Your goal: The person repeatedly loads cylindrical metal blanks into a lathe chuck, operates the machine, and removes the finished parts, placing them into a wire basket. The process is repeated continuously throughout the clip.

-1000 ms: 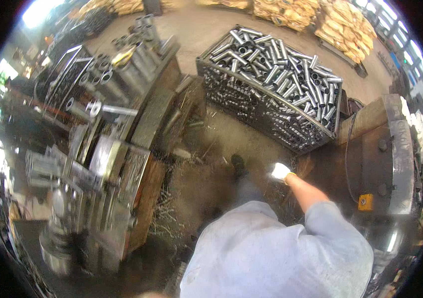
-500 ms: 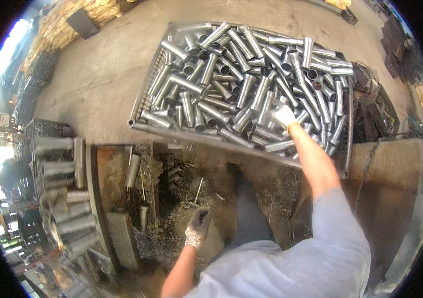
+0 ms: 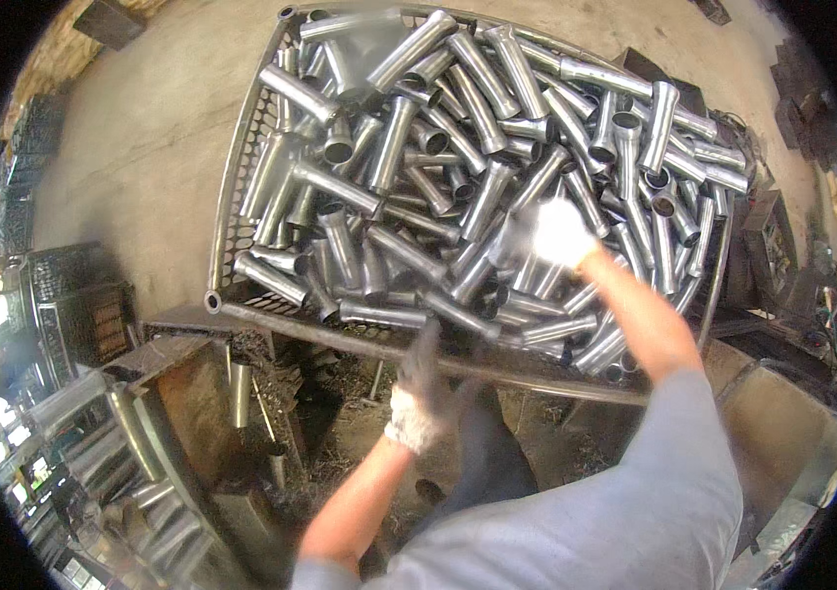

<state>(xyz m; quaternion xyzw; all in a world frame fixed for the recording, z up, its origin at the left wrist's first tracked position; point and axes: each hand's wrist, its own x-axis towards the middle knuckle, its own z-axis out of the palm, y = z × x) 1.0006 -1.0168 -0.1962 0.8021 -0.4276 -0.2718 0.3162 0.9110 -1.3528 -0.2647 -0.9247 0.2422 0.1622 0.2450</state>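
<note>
No packages, labels, signs or screens were visible anywhere in the view.

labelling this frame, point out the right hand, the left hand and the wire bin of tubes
right hand (image 3: 558,232), head view, back of the glove
left hand (image 3: 417,413), head view, glove knuckles
wire bin (image 3: 241,182), head view, left mesh wall
</note>
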